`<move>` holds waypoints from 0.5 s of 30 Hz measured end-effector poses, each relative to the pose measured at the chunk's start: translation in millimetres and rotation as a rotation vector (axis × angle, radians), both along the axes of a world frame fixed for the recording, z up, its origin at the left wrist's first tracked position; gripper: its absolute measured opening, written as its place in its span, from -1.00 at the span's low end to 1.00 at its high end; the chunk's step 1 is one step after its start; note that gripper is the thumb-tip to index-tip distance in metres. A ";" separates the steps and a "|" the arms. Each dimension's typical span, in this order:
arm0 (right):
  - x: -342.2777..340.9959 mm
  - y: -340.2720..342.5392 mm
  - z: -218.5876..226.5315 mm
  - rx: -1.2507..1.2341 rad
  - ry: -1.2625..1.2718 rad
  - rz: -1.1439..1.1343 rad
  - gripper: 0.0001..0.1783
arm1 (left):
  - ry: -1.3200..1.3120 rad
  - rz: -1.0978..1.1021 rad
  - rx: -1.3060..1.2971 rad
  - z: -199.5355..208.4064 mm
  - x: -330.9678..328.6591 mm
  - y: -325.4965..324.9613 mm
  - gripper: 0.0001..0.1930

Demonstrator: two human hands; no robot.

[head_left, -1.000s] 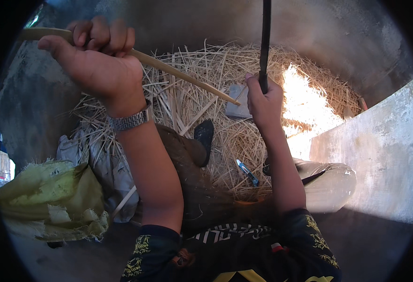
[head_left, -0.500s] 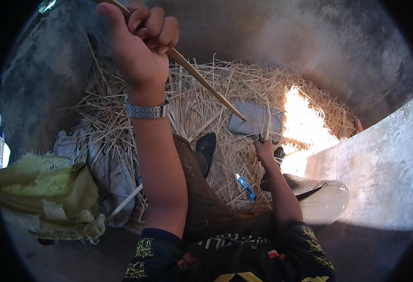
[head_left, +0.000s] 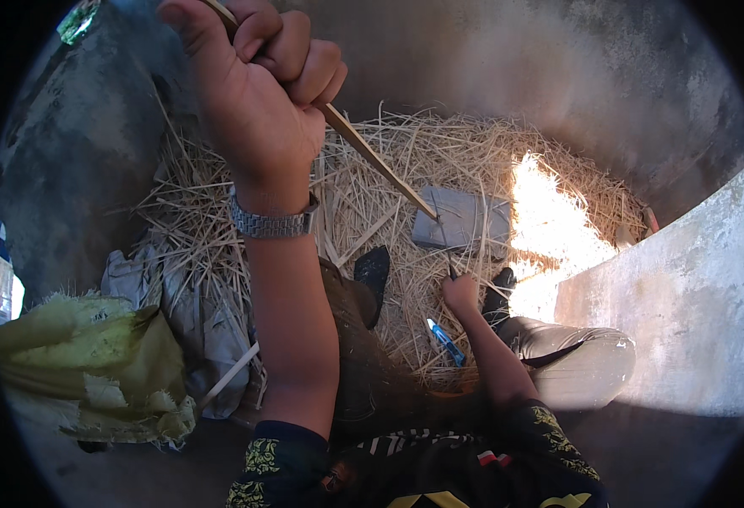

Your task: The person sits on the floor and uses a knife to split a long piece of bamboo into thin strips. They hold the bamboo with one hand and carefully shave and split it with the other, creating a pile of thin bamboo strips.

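Note:
High at the left, my left hand (head_left: 262, 102) is closed around a long, thin wooden strip (head_left: 374, 158) that looks like split bamboo. The strip slants down to the right, and its lower end meets a flat grey block (head_left: 480, 222) lying on the straw. Just in front of the block, my right hand (head_left: 461, 295) is closed on a thin dark tool (head_left: 452, 272) that looks like a knife; most of it is hidden in the fist. A slim blue and white object (head_left: 446, 342), perhaps a cutter, lies near my right forearm.
Pale strips and shavings (head_left: 389, 135) cover the floor between my feet and the concrete wall (head_left: 558, 68). A frayed yellow-green sack (head_left: 93, 364) and grey cloth (head_left: 207, 339) lie at the left. Bright sunlight falls right of the block. A low wall (head_left: 668, 288) stands at the right.
My right hand has drawn back from the block's edge, toward me and slightly left. My left hand appears larger and a little lower, still gripping the strip, whose end stays at the block.

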State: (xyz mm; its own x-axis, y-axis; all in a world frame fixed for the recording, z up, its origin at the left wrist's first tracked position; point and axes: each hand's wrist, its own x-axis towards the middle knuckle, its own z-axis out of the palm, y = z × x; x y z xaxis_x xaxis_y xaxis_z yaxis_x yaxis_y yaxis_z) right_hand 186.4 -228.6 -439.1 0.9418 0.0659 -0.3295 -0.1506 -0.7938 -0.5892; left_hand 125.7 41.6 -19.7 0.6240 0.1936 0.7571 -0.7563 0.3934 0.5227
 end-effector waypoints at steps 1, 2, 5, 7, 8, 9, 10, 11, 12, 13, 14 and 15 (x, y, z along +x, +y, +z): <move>-0.1 0.3 -2.6 -0.008 -0.011 0.013 -0.48 | -0.011 0.039 -0.003 -0.6 0.8 -0.4 -0.45; -0.4 0.0 -5.2 -0.016 -0.022 0.025 -0.50 | -0.022 0.077 -0.006 -1.4 1.3 -0.9 -0.45; -8.6 8.5 -9.1 0.300 0.322 -0.099 -0.61 | 0.005 0.185 -0.075 -6.6 -6.6 14.5 -0.44; 8.3 -4.7 -37.2 0.920 0.885 -0.148 -0.65 | 0.007 0.214 -0.124 -9.5 -2.5 17.6 -0.43; 17.3 -2.8 -31.3 0.983 0.897 -0.156 -0.66 | 0.003 0.238 -0.144 -9.1 -0.5 19.4 -0.43; 21.3 -4.2 -25.8 1.042 0.914 -0.176 -0.67 | 0.020 0.257 -0.169 -11.2 1.4 19.1 -0.43; 16.0 12.0 11.8 0.846 0.683 -0.170 -0.67 | 0.033 0.306 -0.183 -12.4 -3.4 24.8 -0.42; 11.2 17.8 51.2 0.652 0.443 -0.184 -0.67 | 0.050 0.336 -0.204 -12.6 -3.8 27.4 -0.42; 20.6 13.6 81.2 0.619 0.248 -0.167 -0.66 | 0.039 0.353 -0.212 -10.6 -0.5 26.5 -0.42; 32.9 12.2 110.9 0.579 0.069 -0.144 -0.66 | 0.041 0.381 -0.220 -10.7 2.2 25.9 -0.42; 37.6 17.6 153.4 0.589 -0.081 -0.129 -0.63 | 0.047 0.424 -0.230 -12.5 0.0 27.4 -0.41; 35.2 25.0 197.9 0.723 -0.141 -0.175 -0.61 | 0.045 0.454 -0.214 -13.5 -4.8 28.4 -0.41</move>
State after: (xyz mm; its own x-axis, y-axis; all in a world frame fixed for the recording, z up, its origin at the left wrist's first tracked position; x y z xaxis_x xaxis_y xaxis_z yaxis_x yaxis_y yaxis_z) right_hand 221.7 -203.5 -241.2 0.9884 0.0660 -0.1368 -0.1236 -0.1739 -0.9770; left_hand 120.8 69.9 -33.2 0.4716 0.6010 0.6453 -0.8547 0.1315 0.5021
